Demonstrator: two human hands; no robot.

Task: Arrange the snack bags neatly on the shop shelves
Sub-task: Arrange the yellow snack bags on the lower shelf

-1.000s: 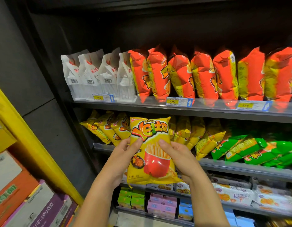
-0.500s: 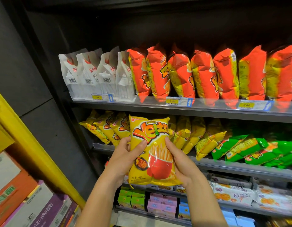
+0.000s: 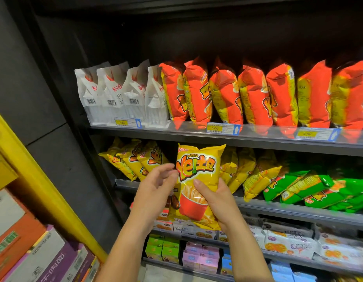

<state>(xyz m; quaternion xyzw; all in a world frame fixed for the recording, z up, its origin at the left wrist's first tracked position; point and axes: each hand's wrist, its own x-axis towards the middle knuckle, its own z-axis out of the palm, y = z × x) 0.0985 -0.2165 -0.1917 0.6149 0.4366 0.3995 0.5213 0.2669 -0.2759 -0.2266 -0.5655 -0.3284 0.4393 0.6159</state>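
- Middle shelf (image 3: 256,207), running across the centre of the frame: likely destination. Its front edge is low, so a bag set down leaning forward could slip off.
- Row of yellow bags on that shelf, in two groups: three at centre left (image 3: 133,159), more at centre right (image 3: 245,169). All of them lean. The held bag covers the space between the groups, so I cannot tell how wide that space is.
- Risk: pushing a puffy bag into a tight slot could tip the leaning neighbours sideways, or shove the right group against the green bags (image 3: 319,188) beside it.
- Held bag (image 3: 197,165), centre of frame, is in front of the middle shelf and not on it. It is upright, front facing the camera, with its top edge just under the shelf above.
- Appearance: glossy yellow film, orange and green lettering, and a picture of fries in a red cup on the lower half. It is air-filled and creased where it is gripped. Judged light, slippery and crushable.
- Right hand (image 3: 219,202), lower centre: the thumb (image 3: 199,185) lies across the front of the bag and the fingers are behind, clamping its right half.
- Left hand (image 3: 156,190), just left of the bag: fingers loosely bent and apart, holding nothing. The fingertips are at the bag's left edge; I cannot tell if they touch it.
- Risk: with one hand gripping slick film, the bag could twist or slide while being inserted, and squeezing harder could crush the contents.
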